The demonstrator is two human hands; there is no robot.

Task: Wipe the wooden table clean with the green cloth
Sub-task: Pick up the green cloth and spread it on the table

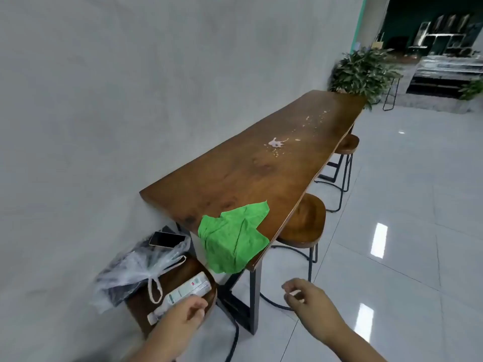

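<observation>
**Green cloth at the table's near end**

The crumpled green cloth (pixel 232 239) lies on the near end of the wooden table (pixel 235 173), partly hanging over the edge. A pale spill (pixel 275 143) marks the far half. Both hands are loosely curled and empty: the left hand (pixel 183 314) is over a white tube (pixel 188 287), contact unclear, and the right hand (pixel 305 296) touches nothing.

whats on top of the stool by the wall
A clear plastic bag with a phone lying on it, and a white tube. The bag hides part of the seat; its dark contents are unclear.
</observation>
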